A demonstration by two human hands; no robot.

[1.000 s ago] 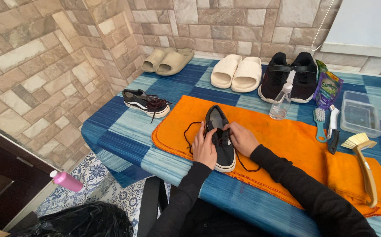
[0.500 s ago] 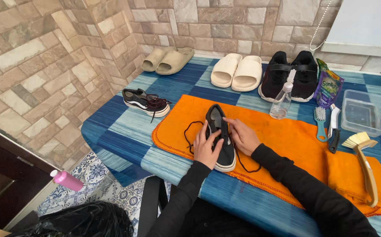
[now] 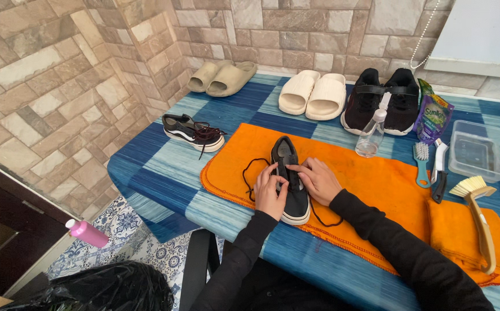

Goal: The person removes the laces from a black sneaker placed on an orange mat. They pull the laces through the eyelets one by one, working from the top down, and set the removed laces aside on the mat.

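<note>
Nearest, at the lower left, a black plastic bag (image 3: 97, 288) is seen on the patterned floor, with a pink bottle (image 3: 87, 232) just beyond it. On the table, covered by a blue checked cloth (image 3: 163, 173), an orange towel (image 3: 388, 184) is spread, and a black low-top sneaker (image 3: 289, 175) with a white sole is laid on it, toe pointing away. The sneaker is flanked by both hands: the left hand (image 3: 270, 196) is pressed against its left side with fingers curled over the lace area, and the right hand (image 3: 319, 179) is laid on its right side, fingertips pinched at the black shoelace (image 3: 250, 173), which is looped out to the left on the towel. At the near right, a wooden-handled brush (image 3: 480, 219) is laid on a folded part of the orange towel. Farther right, a teal brush (image 3: 421, 164) and a small white and black tool (image 3: 439, 170) are placed side by side, with a clear plastic tub (image 3: 483, 152) beyond them. To the left, the matching sneaker (image 3: 193, 131) is set on the cloth. A clear spray bottle (image 3: 372, 133) and a purple pouch (image 3: 432, 118) are stood farther back. Along the stone wall, beige slides (image 3: 222, 78), cream slides (image 3: 311, 93) and black trainers (image 3: 383, 101) are lined up.
</note>
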